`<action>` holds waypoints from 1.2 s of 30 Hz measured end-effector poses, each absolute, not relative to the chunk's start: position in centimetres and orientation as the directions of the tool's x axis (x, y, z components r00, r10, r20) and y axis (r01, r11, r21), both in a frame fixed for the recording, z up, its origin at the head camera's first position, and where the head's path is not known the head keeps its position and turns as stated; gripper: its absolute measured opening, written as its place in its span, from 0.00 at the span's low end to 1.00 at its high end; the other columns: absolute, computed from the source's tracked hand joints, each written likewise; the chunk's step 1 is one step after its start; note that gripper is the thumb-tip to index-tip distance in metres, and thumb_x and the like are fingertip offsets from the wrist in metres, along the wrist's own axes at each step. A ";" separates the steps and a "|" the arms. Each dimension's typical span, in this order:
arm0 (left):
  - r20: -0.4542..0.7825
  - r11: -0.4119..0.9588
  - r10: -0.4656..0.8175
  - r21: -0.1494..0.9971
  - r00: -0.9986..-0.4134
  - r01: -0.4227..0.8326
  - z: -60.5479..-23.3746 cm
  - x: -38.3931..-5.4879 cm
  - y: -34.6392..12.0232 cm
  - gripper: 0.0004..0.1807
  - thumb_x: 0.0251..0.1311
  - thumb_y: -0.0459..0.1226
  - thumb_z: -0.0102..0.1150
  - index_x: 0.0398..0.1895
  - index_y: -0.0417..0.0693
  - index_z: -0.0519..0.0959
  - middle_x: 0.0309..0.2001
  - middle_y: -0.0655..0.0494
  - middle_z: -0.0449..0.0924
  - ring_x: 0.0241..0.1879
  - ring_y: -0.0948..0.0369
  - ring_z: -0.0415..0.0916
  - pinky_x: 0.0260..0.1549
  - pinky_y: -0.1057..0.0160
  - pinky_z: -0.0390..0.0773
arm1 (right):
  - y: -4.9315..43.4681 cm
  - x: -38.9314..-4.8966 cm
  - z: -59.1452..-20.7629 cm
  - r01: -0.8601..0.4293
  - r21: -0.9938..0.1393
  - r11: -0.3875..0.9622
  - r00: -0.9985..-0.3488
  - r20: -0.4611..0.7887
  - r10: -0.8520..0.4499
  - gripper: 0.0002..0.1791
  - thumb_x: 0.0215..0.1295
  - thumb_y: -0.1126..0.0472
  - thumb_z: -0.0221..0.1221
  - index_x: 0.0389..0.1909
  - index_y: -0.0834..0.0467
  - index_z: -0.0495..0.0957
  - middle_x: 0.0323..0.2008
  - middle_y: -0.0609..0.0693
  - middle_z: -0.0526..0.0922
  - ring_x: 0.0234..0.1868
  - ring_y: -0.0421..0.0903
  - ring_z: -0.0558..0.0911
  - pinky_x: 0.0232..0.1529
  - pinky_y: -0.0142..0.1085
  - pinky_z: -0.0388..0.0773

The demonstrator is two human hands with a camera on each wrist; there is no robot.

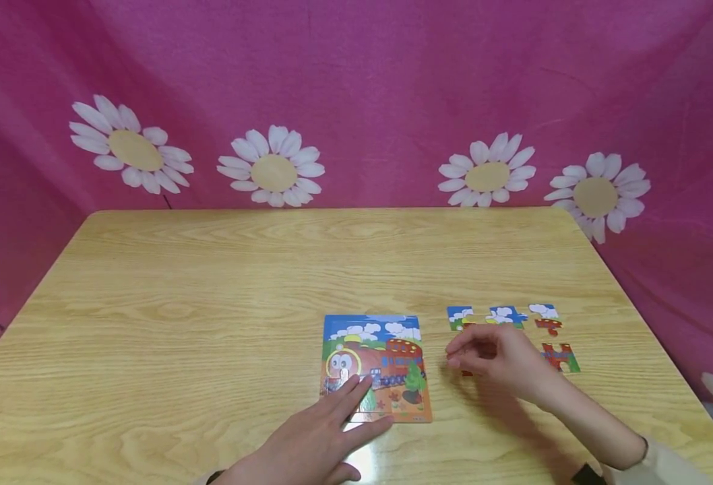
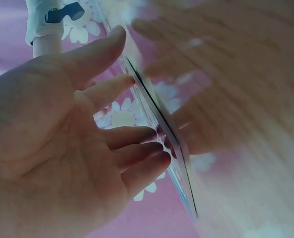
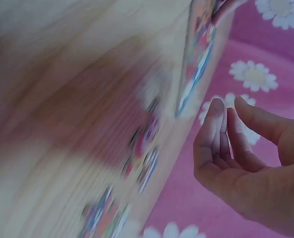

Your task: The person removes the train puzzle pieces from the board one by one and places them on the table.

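Observation:
A jigsaw board (image 1: 418, 404) with a smiling red train under a blue sky lies flat on the table. My left hand (image 1: 323, 428) rests its fairly straight fingertips on the board's lower front part. In the left wrist view, the fingers of that hand (image 2: 92, 134) meet the board's thin edge (image 2: 161, 116). To the right of the board, my right hand (image 1: 502, 353) hovers over loose jigsaw pieces (image 1: 565, 357), its fingers loosely bent. Nothing shows between thumb and fingers of this hand (image 3: 251, 158) in the right wrist view. It partly hides some pieces.
Several pieces lie in a loose group right of the board, including a sky-and-cloud piece (image 1: 505, 314) and a blue corner piece (image 1: 457, 315). The wooden table (image 1: 199, 303) runs back to a pink curtain (image 1: 356, 81) with white daisies.

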State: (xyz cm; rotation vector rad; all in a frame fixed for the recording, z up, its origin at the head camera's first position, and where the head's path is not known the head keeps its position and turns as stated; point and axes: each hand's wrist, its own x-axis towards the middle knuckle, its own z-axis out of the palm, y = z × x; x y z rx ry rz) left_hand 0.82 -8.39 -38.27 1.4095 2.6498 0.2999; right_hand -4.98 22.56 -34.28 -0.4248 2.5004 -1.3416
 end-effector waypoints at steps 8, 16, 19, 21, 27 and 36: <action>-0.004 0.562 0.811 0.287 -0.585 0.776 -38.4 1.0 -9.2 0.39 0.57 0.50 0.66 0.73 0.61 0.66 0.73 0.37 0.54 0.71 0.43 0.57 0.57 0.53 0.74 | 18.4 -5.5 -35.5 -0.047 -0.893 0.447 -0.868 -0.185 -0.462 0.05 0.61 0.71 0.64 0.37 0.67 0.83 0.35 0.56 0.86 0.33 0.45 0.83 0.34 0.30 0.79; 0.042 0.547 0.813 0.287 -0.581 0.787 -38.6 1.0 -9.7 0.40 0.55 0.50 0.67 0.73 0.61 0.66 0.72 0.36 0.56 0.69 0.43 0.60 0.57 0.55 0.74 | 16.0 -5.5 -36.2 0.036 -0.902 0.429 -0.853 -0.251 -0.457 0.05 0.60 0.70 0.66 0.37 0.66 0.84 0.33 0.53 0.86 0.32 0.46 0.84 0.34 0.30 0.78; 0.056 0.543 0.813 0.289 -0.580 0.789 -38.6 1.0 -9.8 0.39 0.55 0.50 0.67 0.72 0.60 0.67 0.72 0.36 0.56 0.69 0.43 0.60 0.56 0.56 0.75 | 15.5 -5.6 -36.4 0.034 -0.905 0.424 -0.847 -0.251 -0.468 0.06 0.60 0.69 0.66 0.38 0.66 0.84 0.33 0.53 0.87 0.32 0.46 0.84 0.34 0.30 0.78; 0.058 0.547 0.809 0.287 -0.585 0.786 -38.6 1.0 -9.9 0.39 0.55 0.50 0.67 0.72 0.60 0.67 0.72 0.36 0.57 0.69 0.43 0.61 0.56 0.56 0.75 | 15.4 -5.6 -36.5 0.019 -0.905 0.425 -0.844 -0.243 -0.478 0.06 0.60 0.70 0.66 0.38 0.66 0.84 0.33 0.53 0.87 0.31 0.45 0.84 0.33 0.30 0.78; 0.015 0.581 0.795 0.271 -0.607 0.767 -38.6 1.1 -10.8 0.37 0.58 0.53 0.64 0.72 0.60 0.67 0.72 0.34 0.55 0.69 0.42 0.59 0.57 0.55 0.74 | 15.0 -5.8 -36.5 -0.004 -0.896 0.444 -0.839 -0.239 -0.490 0.04 0.60 0.71 0.65 0.36 0.66 0.84 0.33 0.52 0.86 0.31 0.42 0.84 0.33 0.30 0.80; 0.035 0.583 0.792 0.254 -0.609 0.772 -38.9 1.3 -10.9 0.38 0.57 0.54 0.64 0.72 0.61 0.66 0.72 0.34 0.54 0.69 0.41 0.58 0.56 0.55 0.75 | 14.7 -6.1 -36.7 -0.089 -0.877 0.473 -0.831 -0.196 -0.520 0.03 0.59 0.73 0.64 0.32 0.65 0.84 0.29 0.50 0.85 0.28 0.38 0.82 0.32 0.29 0.79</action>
